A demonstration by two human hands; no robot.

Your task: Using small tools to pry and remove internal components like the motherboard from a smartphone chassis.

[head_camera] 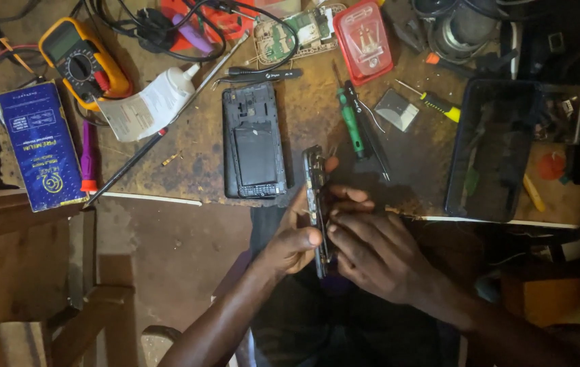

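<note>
Head view: left hand and right hand pinch an edge-on phone frame.

A small phone repair workshop, seen from above

The worn, stained wooden bench carries repair tools and phone parts: a yellow multimeter with a round dial, a green-handled screwdriver, a yellow-handled screwdriver, black metal tweezers, a white squeeze bottle of glue, a bare green circuit board and an opened black phone body without its back cover; black cables lie tangled at the far edge
</note>
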